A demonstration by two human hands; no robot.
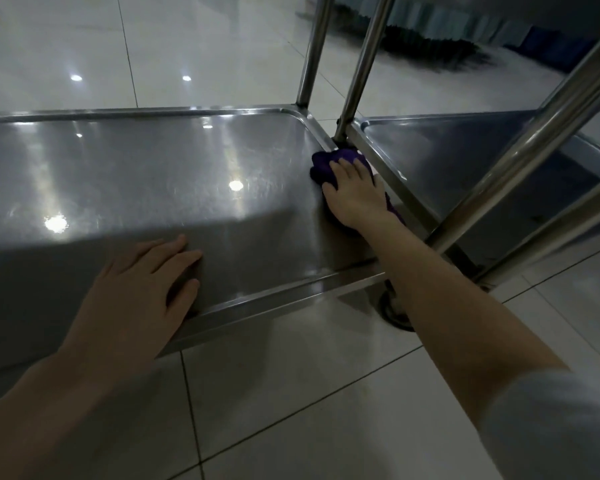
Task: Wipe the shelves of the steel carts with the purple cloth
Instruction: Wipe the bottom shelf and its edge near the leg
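Two steel carts stand side by side on a pale tiled floor (291, 393), their low shelves nearly touching; the near cart's shelf (136, 174) is the largest thing in view, a shallow tray of brushed steel with a raised rim and rounded corners, and it holds only the purple cloth (321, 162) and the two hands; ceiling lights glint off its surface. To the right, the second cart's shelf (447, 157) is a tray of the same kind, seen in part and lying in shadow; nothing shows on the part in view. Round steel posts rise at the far corners where the carts meet, one from each cart (312, 50) (364, 64); another thick post (520, 154) slants across the right of the frame. A dark caster wheel (394, 310) shows under the near cart's front right corner.

The left hand (136, 292) lies flat on the near shelf by the front rim, fingers straight and slightly spread, holding nothing. The right hand (355, 195) presses down on the cloth, fingers laid over it and thumb out to the left; a pale sleeve (561, 420) covers the upper arm. The cloth is bunched under and just beyond those fingers, against the shelf's right rim near the far corner post; a strip of it trails back along the rim beneath the wrist.
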